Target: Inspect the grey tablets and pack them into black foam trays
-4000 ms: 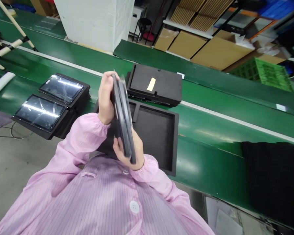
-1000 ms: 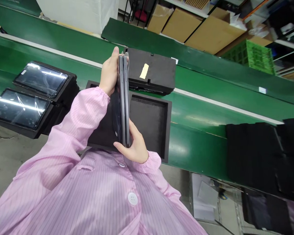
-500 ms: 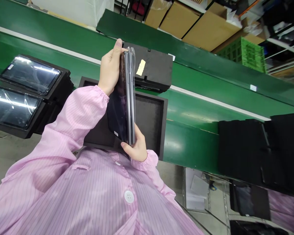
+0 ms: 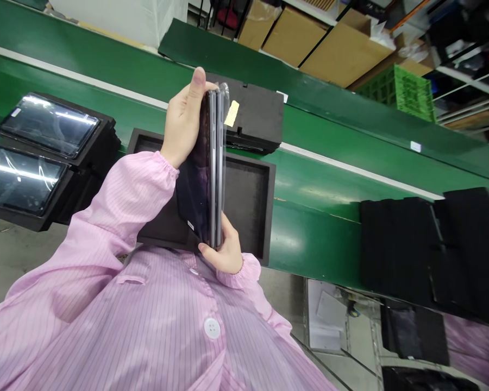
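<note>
I hold two thin dark tablets [image 4: 209,168] pressed together and stood on edge in front of my chest, with clear film showing at their top. My left hand [image 4: 184,120] is closed round their far top end, thumb up. My right hand [image 4: 227,251] is closed under their near bottom end. Below them lies an empty black foam tray [image 4: 250,203] on the green conveyor belt [image 4: 330,195]. Both sleeves are pink and striped.
Two black trays with glossy screens [image 4: 36,146] sit at the left. A stack of black foam with a yellow tape strip [image 4: 255,117] lies beyond the tray. Black foam pieces [image 4: 427,250] lie at the right. Cardboard boxes [image 4: 346,51] and a green crate [image 4: 407,89] stand behind.
The tablets have turned slightly, so their dark left face shows more. My view has shifted a little right and down. Both hands keep the same hold.
</note>
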Action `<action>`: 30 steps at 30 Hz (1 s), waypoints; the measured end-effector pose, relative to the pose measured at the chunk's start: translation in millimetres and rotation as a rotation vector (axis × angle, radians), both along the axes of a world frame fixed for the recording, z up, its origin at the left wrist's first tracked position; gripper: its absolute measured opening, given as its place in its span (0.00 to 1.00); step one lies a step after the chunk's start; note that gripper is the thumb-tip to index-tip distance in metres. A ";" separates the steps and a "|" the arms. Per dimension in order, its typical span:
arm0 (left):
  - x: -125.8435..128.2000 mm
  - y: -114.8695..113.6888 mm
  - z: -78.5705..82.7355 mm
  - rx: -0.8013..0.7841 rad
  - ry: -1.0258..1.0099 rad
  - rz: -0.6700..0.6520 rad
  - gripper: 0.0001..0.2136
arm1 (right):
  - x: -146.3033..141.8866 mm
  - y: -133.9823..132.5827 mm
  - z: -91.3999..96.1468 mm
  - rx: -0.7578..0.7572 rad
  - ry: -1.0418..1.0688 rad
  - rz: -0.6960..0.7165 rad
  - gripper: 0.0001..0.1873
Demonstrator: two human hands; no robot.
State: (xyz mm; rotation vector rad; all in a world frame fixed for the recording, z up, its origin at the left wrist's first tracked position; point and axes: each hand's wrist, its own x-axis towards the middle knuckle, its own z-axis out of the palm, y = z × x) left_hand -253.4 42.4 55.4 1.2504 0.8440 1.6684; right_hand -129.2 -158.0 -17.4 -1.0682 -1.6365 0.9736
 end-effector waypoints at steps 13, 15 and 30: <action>-7.1 -39.4 5.1 0.184 0.330 -0.142 0.31 | 17.8 15.7 29.0 -0.064 0.076 0.060 0.30; -10.7 -42.8 5.2 0.254 0.433 -0.210 0.31 | 16.9 25.7 41.6 -0.040 0.117 -0.001 0.25; -23.4 -43.9 5.3 0.521 0.669 -0.363 0.42 | 8.5 60.6 81.5 0.059 0.189 -0.232 0.17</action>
